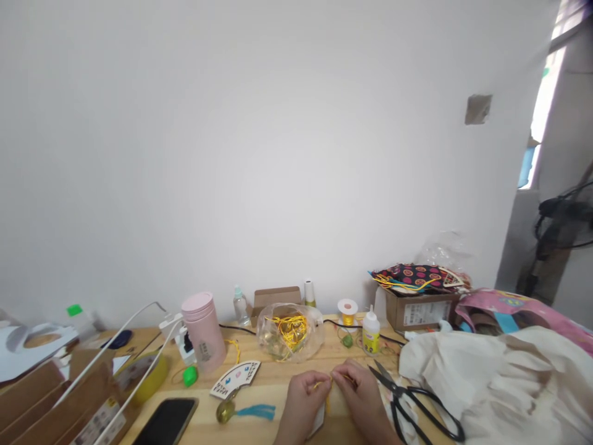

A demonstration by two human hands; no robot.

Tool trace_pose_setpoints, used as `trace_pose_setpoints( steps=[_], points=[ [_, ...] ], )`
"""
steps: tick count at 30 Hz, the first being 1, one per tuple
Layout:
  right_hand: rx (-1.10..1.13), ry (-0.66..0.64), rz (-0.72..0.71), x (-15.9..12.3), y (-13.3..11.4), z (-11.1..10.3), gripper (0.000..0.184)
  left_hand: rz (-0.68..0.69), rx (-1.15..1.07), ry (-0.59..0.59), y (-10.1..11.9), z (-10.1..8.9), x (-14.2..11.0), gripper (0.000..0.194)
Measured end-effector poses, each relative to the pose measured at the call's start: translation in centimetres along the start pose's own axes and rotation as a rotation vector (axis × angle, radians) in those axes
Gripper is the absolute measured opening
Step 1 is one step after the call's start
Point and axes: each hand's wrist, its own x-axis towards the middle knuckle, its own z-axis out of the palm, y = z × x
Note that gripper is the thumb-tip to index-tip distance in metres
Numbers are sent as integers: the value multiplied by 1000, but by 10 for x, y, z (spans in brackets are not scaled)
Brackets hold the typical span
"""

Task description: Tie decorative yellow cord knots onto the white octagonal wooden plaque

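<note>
My left hand (304, 402) and my right hand (359, 395) meet fingertip to fingertip low over the table, both closed in a pinch. Between them runs a thin yellow cord (328, 405), part of it hanging below the fingers. A whitish flat piece (317, 420) shows partly beside my left hand; its kind is hidden. To the left lie a fan-shaped decorated piece (236, 379), a gold bell-like ball (225, 411) and a blue tassel (256, 411). Black-handled scissors (407, 395) lie open-bladed just right of my right hand.
Behind the hands sit a clear bag of yellow cords (291, 332), a spool (347, 312) and a glue bottle (371, 332). A pink tumbler (204, 334), a phone (167, 421) and tape (143, 377) stand left. Cream cloth (504, 383) and a filled cardboard box (419, 311) take the right.
</note>
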Motion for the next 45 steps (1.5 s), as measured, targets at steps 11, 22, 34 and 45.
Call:
trace_pose_setpoints(
  steps=[11,22,34,45],
  points=[
    [-66,4,36,1,4,2,21,-28,-45,-4,0,4,1,27],
    [-40,-4,36,-1,7,4,24,-18,28,12,4,3,-1,24],
    [84,-54,101,1,9,6,21,34,141,41,-9,3,1,21],
    [11,-38,118,-1,10,7,26,31,168,28,-9,3,1,23]
  ],
)
